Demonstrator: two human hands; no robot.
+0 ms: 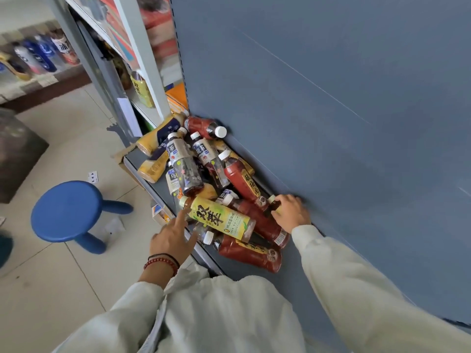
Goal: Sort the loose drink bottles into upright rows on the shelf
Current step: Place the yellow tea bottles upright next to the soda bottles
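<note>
Several drink bottles lie in a loose heap on the low grey shelf (300, 276). A yellow-label bottle (219, 218) lies across the top near me, with red tea bottles (251, 253) under and behind it, and dark oolong bottles (184, 166) further back. My left hand (171, 238) hovers open at the shelf's front edge, its index finger touching the yellow-label bottle's neck. My right hand (290, 212) is by the back panel, fingers curled around a small dark bottle with a pale cap (274, 203), mostly hidden by the hand.
The blue-grey back panel (331, 110) rises right behind the heap. A blue stool (67, 211) stands on the tiled floor to the left. Further shelving (137, 54) with an upright yellow bottle stands beyond the heap. Small cartons lie on the floor under the shelf edge.
</note>
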